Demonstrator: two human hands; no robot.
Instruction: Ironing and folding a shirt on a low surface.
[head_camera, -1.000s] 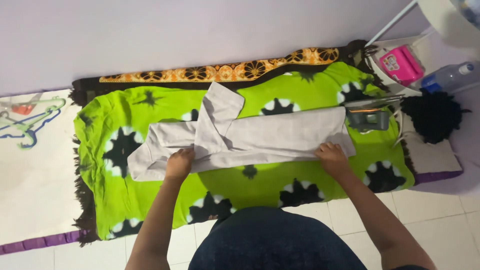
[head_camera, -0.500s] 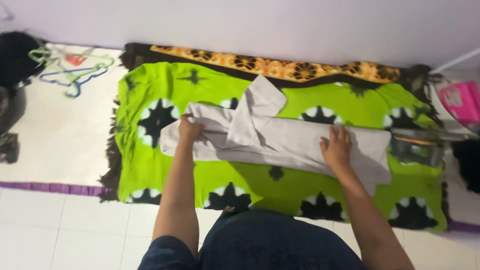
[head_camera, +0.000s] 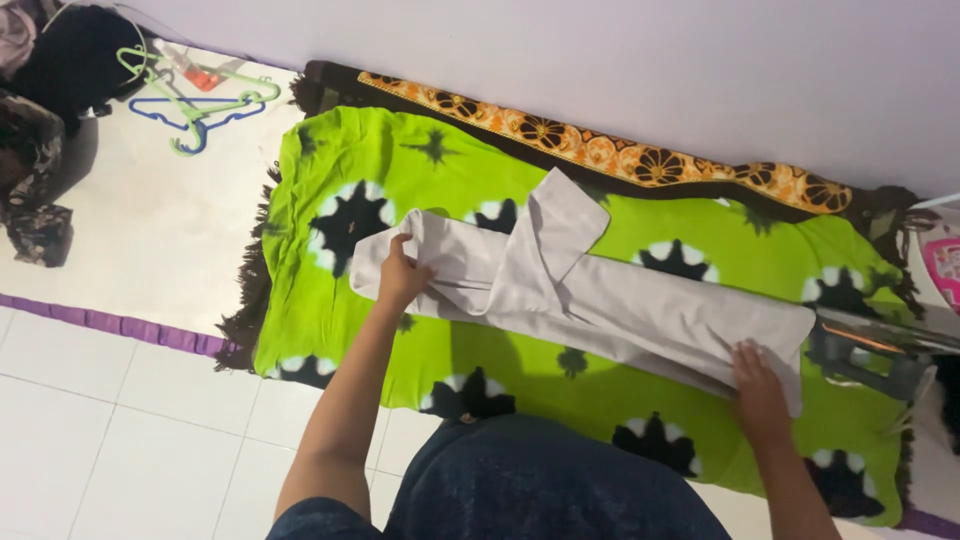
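A light grey garment (head_camera: 600, 300) lies folded lengthwise across a bright green cloth with black and white star patterns (head_camera: 340, 190) on the floor. One sleeve is folded up over its middle. My left hand (head_camera: 402, 277) grips the garment's left end, fingers closed on the fabric. My right hand (head_camera: 757, 385) rests flat on the garment's lower right corner, pressing it down.
A brown and orange patterned mat (head_camera: 600, 150) runs along the wall behind the green cloth. An iron (head_camera: 865, 350) sits at the right edge. Plastic hangers (head_camera: 195, 100) and dark clothes (head_camera: 45, 110) lie on a white mat (head_camera: 130, 240) at the left. White floor tiles are in front.
The view has swung left. My right hand slid from the garment's middle to its lower right corner. My left hand stays gripping the left end.
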